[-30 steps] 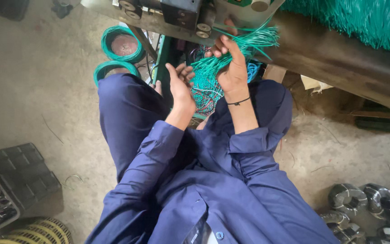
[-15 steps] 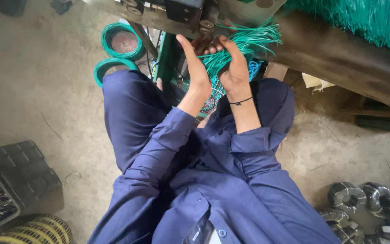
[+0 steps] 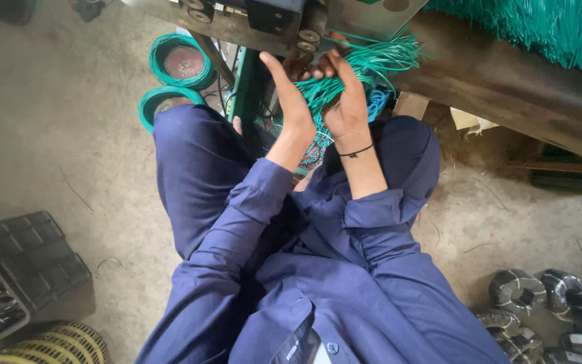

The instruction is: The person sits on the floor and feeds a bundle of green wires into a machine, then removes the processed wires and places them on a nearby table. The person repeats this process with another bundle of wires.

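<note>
I sit on the floor in blue work clothes with both arms raised in front of me. My right hand (image 3: 346,108), with a thin black band at the wrist, is closed around a bundle of green wires (image 3: 372,64) just under a metal machine (image 3: 284,20). My left hand (image 3: 291,101) is flat, fingers straight up, pressed against the left side of the same bundle. More loose green and blue wire (image 3: 314,145) hangs between my knees below the hands.
Two coils of green wire (image 3: 182,62) lie on the concrete floor at the left of my knee. A heap of green strands (image 3: 540,27) rests on a dark beam at top right. Black crates (image 3: 25,253), a yellow coil (image 3: 62,344) and grey wire coils (image 3: 547,296) sit nearby.
Both hands have risen from my lap toward the machine's underside. My left hand moved up from the loose wire and now lies flat against the bundle held by my right hand.
</note>
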The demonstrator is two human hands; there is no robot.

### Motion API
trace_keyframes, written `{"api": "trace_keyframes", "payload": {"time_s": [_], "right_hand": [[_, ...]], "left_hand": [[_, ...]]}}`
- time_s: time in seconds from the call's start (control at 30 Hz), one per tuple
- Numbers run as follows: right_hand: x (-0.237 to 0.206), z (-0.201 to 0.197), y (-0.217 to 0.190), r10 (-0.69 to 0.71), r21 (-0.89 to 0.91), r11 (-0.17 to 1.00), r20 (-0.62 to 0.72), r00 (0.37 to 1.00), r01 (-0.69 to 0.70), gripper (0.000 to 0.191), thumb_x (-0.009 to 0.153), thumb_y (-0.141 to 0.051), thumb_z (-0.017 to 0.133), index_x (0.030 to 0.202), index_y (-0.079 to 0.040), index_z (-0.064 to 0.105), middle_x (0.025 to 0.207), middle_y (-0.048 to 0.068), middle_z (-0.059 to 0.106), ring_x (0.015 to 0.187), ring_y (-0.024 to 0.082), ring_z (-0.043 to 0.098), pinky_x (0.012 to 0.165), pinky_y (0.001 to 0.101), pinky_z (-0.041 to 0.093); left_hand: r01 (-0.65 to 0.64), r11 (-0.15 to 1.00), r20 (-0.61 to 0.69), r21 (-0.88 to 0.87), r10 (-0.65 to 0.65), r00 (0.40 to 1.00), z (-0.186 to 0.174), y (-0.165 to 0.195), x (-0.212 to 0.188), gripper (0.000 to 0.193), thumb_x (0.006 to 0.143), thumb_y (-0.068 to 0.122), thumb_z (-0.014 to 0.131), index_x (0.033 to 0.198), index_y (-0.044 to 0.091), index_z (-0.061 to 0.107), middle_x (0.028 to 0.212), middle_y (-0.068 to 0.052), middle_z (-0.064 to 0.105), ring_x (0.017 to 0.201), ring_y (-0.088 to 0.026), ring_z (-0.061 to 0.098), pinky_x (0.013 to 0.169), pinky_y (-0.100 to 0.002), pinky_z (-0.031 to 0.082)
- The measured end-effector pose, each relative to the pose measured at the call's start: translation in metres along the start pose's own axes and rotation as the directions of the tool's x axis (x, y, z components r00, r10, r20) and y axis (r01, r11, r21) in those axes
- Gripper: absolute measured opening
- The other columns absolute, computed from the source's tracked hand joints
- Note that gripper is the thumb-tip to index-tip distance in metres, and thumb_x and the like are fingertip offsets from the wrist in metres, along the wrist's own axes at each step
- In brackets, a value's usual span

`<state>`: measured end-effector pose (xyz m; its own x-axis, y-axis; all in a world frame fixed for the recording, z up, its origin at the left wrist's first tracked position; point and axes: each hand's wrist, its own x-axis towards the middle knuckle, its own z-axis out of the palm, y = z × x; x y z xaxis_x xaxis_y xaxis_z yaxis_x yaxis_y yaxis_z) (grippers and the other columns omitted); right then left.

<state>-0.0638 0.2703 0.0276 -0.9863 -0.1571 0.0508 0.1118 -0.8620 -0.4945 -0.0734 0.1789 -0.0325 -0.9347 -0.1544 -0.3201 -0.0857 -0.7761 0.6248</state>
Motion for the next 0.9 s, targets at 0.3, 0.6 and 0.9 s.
{"api": "trace_keyframes", "payload": {"time_s": [0.3, 0.6, 0.9], "right_hand": [[0.0, -0.008, -0.014, -0.032, -0.127, 0.992, -0.228, 0.973, 0.003, 0.026, 0.1, -0.02, 0.068, 0.124, -0.01, 0.062, 0.111, 0.004, 0.068, 0.101, 0.019, 0.067, 0.078, 0.0365, 0.06], [0.003, -0.007, -0.001, 0.056, 0.076, 0.996, -0.084, 0.995, -0.05, 0.036, 0.102, -0.014, 0.07, 0.137, -0.018, 0.062, 0.093, 0.004, 0.06, 0.088, 0.018, 0.062, 0.081, 0.0366, 0.059], [0.004, -0.001, -0.015, 0.022, 0.013, 1.0, -0.273, 0.962, -0.019, 0.028, 0.102, -0.013, 0.068, 0.127, -0.008, 0.058, 0.113, 0.009, 0.068, 0.099, 0.023, 0.068, 0.084, 0.0404, 0.06]], "left_hand": [[0.038, 0.985, -0.121, 0.169, -0.017, 0.993, -0.02, 0.01, -0.016, 0.097, 0.096, 0.08, 0.025, 0.148, 0.002, 0.052, 0.136, -0.01, 0.066, 0.118, -0.022, 0.058, 0.094, -0.035, 0.038], [0.492, 0.763, -0.2, 0.419, -0.451, 0.87, -0.092, -0.098, -0.143, 0.028, 0.099, 0.035, 0.057, 0.107, 0.01, 0.062, 0.098, -0.003, 0.064, 0.095, -0.019, 0.058, 0.088, -0.033, 0.046], [0.509, 0.665, -0.157, 0.546, -0.515, 0.842, -0.081, -0.106, -0.166, 0.028, 0.097, 0.021, 0.061, 0.116, 0.001, 0.065, 0.106, -0.004, 0.07, 0.1, -0.013, 0.061, 0.09, -0.026, 0.047]]}}
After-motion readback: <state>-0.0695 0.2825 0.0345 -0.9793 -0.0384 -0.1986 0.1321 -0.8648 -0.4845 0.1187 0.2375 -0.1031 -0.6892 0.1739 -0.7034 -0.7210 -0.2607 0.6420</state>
